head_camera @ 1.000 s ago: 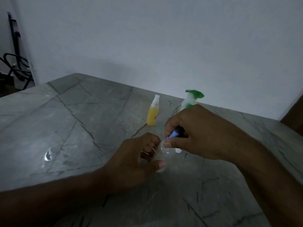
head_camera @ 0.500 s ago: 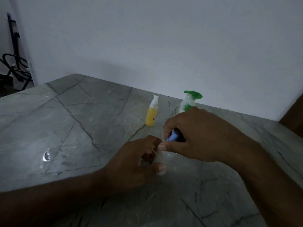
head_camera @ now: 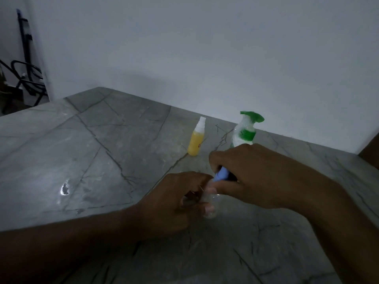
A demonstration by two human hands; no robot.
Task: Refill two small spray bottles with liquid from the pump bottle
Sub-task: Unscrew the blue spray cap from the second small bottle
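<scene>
- Grey marble table [head_camera: 86, 160]: wide bare run left of the pump bottle; far edge meeting the wall just behind it; near side taken up by both forearms.
- Pump bottle [head_camera: 244, 134]: upright, green-headed, untouched, partly hidden behind the right hand.
- Right hand [head_camera: 256, 177]: fingers curled round the blue spray cap [head_camera: 221, 174], in front of the pump bottle.
- Left hand [head_camera: 174, 203]: gripping the small clear bottle [head_camera: 210, 203] below that cap.
- Yellow spray bottle [head_camera: 196, 140]: capped, standing just left of the pump bottle.
- Step, likely: working the cap at the clear bottle's neck; off or on, cannot tell.
- Next, if opening: setting the cap down, reaching back without toppling either bottle.
</scene>
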